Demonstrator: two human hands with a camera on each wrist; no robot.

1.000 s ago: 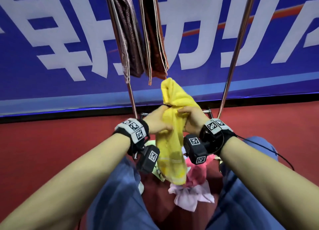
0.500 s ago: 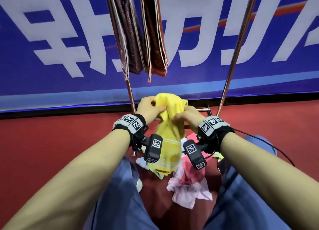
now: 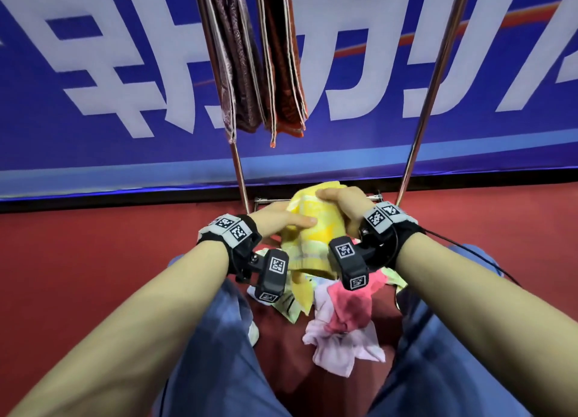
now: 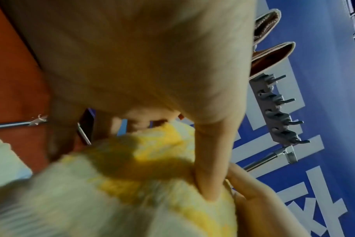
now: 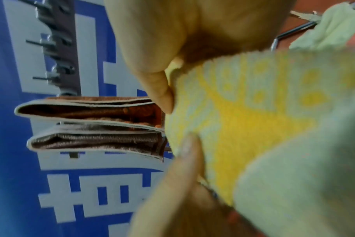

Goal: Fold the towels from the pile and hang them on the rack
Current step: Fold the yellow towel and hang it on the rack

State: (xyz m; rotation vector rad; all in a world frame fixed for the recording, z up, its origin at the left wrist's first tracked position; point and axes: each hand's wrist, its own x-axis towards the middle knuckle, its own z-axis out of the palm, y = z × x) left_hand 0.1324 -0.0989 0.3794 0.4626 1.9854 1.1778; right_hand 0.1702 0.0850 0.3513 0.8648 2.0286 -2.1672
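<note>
Above the pile on the red floor (image 3: 78, 276), between the two rack poles, both hands hold the yellow towel (image 3: 316, 238). Left hand (image 3: 278, 219): thumb pressed along the cloth, fingers behind it, gripping. Right hand (image 3: 344, 204): curled over the towel's top, thumb pinching the fabric. Towel bunched, lower end hanging onto the pile. Pink towel (image 3: 347, 310) and a pale one lie crumpled below. Two folded brown towels (image 3: 250, 57) hang from the rack (image 3: 434, 82) before the blue banner (image 3: 93, 72).
</note>
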